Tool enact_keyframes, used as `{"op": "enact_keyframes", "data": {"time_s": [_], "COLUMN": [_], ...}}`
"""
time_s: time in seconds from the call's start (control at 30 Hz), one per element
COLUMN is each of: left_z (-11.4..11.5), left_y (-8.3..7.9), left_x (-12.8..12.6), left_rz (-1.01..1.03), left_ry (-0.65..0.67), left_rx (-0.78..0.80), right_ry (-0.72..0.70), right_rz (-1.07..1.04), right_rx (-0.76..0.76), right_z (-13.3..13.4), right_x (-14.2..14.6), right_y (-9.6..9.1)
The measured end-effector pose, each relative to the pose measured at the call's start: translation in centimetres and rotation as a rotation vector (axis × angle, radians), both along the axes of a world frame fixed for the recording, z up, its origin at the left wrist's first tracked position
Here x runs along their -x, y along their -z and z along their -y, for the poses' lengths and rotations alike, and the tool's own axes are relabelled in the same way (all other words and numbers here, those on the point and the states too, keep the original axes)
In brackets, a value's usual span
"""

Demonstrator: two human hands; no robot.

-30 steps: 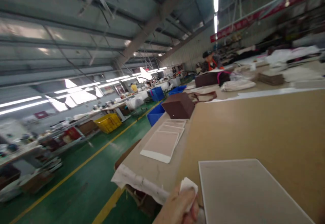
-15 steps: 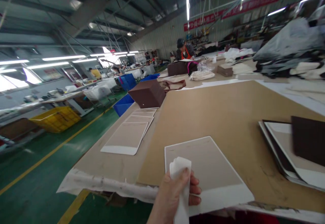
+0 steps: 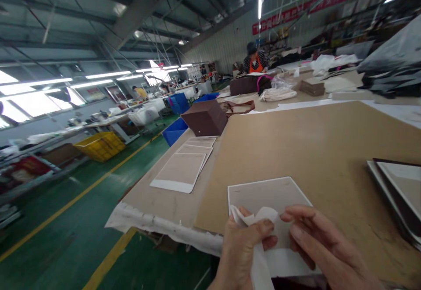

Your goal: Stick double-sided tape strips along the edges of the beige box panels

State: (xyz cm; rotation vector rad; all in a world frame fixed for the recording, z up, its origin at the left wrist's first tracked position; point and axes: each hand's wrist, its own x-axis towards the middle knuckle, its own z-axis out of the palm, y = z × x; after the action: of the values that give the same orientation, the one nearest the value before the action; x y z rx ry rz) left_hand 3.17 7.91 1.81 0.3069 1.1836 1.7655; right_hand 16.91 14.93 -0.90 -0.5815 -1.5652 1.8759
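Left hand [image 3: 243, 246] pinches a limp, light-looking white strip [image 3: 259, 218] near its top, a sound hold; right hand [image 3: 322, 241] touches it, fingers loose.

The left hand [image 3: 243, 248] pinches a white strip [image 3: 259, 261] over a grey card [image 3: 268, 193] on the brown surface [image 3: 312, 149]. The right hand [image 3: 319, 244] touches the strip's top, fingers straight. More cards [image 3: 182, 171] and a brown box [image 3: 205, 119] lie beyond.
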Motion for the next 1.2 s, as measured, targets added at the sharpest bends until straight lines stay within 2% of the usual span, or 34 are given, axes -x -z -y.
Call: {"op": "enact_keyframes", "data": {"time_s": [0.07,0.17,0.27,0.37,0.43,0.47,0.5,0.6,0.67,0.87,1.03,1.2], "left_z": [-0.1,0.1,0.5,0.7,0.7,0.7,0.6,0.5,0.3,-0.4,-0.3,-0.3], "left_y": [-0.1,-0.5,-0.6,-0.4,-0.4,-0.4,-0.3,-0.1,0.1,-0.2,-0.9,-0.5], "left_x": [-0.5,-1.0,-0.9,-0.4,-0.2,-0.2,-0.2,-0.2,-0.2,-0.6,-0.7,-0.9], "left_rz": [0.000,-0.056,-0.113,-0.092,-0.070,-0.067,-0.070,-0.053,-0.011,0.046,0.049,0.079], "left_ry": [0.024,0.099,0.228,0.328,0.339,0.326,0.302,0.177,0.114,0.123,0.068,0.086], "left_rx": [0.009,0.042,0.037,0.029,0.027,0.015,-0.003,-0.042,-0.057,-0.144,-0.093,-0.199], "right_ry": [0.077,0.031,0.023,0.001,-0.012,-0.020,-0.022,0.014,0.053,-0.090,-0.076,-0.106], "right_rz": [0.051,0.070,0.088,0.130,0.126,0.115,0.089,-0.029,-0.102,-0.097,-0.145,-0.160], "right_rx": [0.030,0.031,0.019,-0.135,-0.234,-0.228,-0.181,0.095,0.206,0.318,0.455,0.496], "right_z": [-0.3,-0.8,-1.6,-2.2,-2.3,-2.3,-2.3,-2.0,-1.8,-1.4,-1.1,-0.7], "right_x": [0.9,1.5,1.4,1.3,1.5,1.6,1.7,2.0,2.1,3.0,3.3,3.4], "right_y": [-0.1,-0.1,-0.4,-1.3,-2.0,-2.1,-2.2,-1.7,-1.3,-1.6,-2.1,-1.5]}}
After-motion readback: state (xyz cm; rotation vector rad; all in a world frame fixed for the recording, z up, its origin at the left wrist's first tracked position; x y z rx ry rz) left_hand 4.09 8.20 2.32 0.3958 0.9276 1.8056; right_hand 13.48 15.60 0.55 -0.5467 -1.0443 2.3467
